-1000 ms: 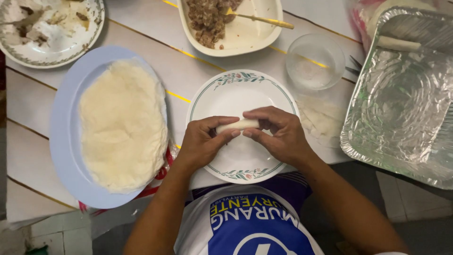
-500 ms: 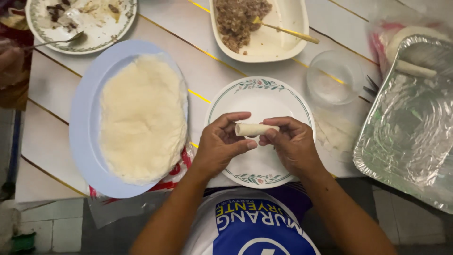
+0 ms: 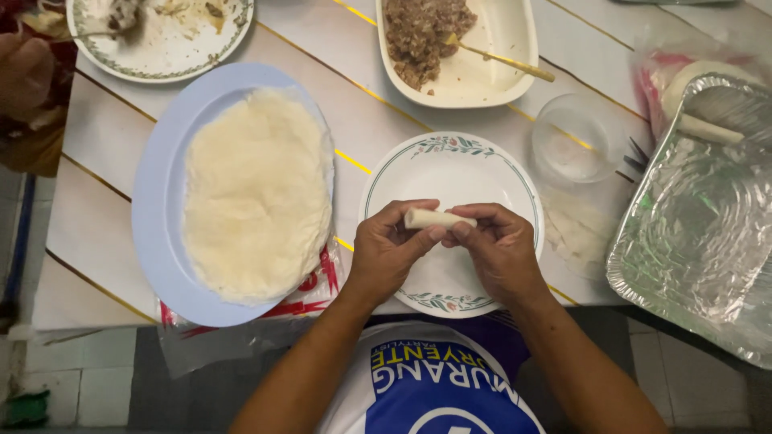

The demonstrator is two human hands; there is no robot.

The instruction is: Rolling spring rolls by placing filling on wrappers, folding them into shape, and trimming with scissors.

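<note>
A small pale rolled wrapper is pinched between both hands above a white plate with a floral rim. My left hand grips its left end with thumb and fingers. My right hand pinches its right end. To the left, a stack of round pale wrappers lies on a light blue oval platter. A white oval dish behind holds brown minced filling and a yellow-handled utensil.
A foil tray at the right holds one finished roll. A small clear glass bowl stands beside it. A used plate sits at the far left, where another person's hand shows. A red-printed plastic bag lies under the platter.
The view has shifted slightly. My hands have closed in on the roll and turned it between the fingers; it stays above the floral plate.
</note>
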